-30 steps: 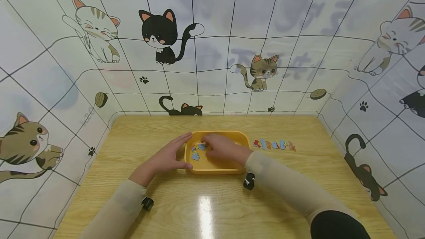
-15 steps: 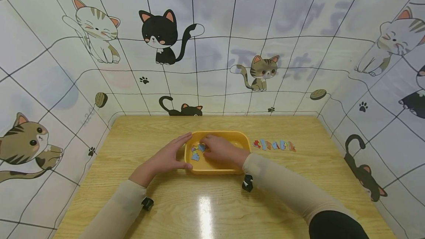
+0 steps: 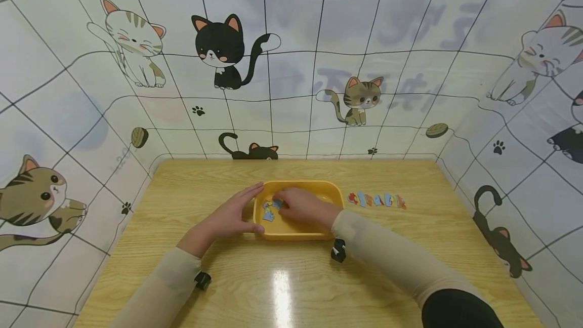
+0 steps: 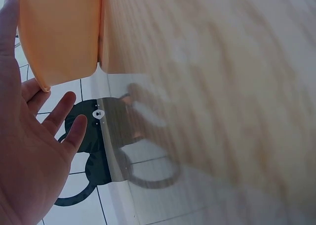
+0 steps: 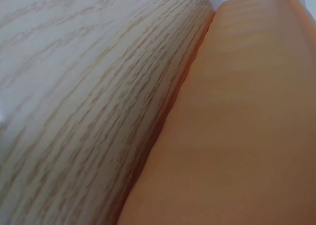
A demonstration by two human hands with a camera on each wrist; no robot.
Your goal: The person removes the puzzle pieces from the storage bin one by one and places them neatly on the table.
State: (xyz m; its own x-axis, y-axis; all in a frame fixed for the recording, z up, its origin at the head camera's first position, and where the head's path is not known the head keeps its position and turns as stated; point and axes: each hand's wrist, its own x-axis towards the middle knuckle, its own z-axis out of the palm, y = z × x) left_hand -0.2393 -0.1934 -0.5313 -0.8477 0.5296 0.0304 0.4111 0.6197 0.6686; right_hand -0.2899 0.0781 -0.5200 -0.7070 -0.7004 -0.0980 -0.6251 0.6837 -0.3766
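A yellow tray (image 3: 291, 236) lies on the table with several small blue and multicoloured pieces, like jigsaw pieces (image 3: 268, 215), at its left end. My left hand (image 3: 230, 215) spans that end, thumb at the front corner and fingers at the back one. In the left wrist view, the left hand (image 4: 34, 136) has its fingers extended by the tray (image 4: 59, 32). My right hand (image 3: 306, 206) reaches into the tray, fingers bent down, fingertips right at a blue piece (image 3: 277, 204). I cannot tell if it pinches it. The right wrist view has only the tray's side (image 5: 232, 116) and tabletop.
To the right of the tray, several more colourful pieces (image 3: 377, 200) lie in a row on the wooden table (image 3: 237, 287). A white wall cloth with cat drawings (image 3: 291, 65) encloses the back and both sides.
My right hand has shifted slightly left and towards me inside the tray, and the blue piece at its fingertips has moved a little nearer. The left hand has stayed put.
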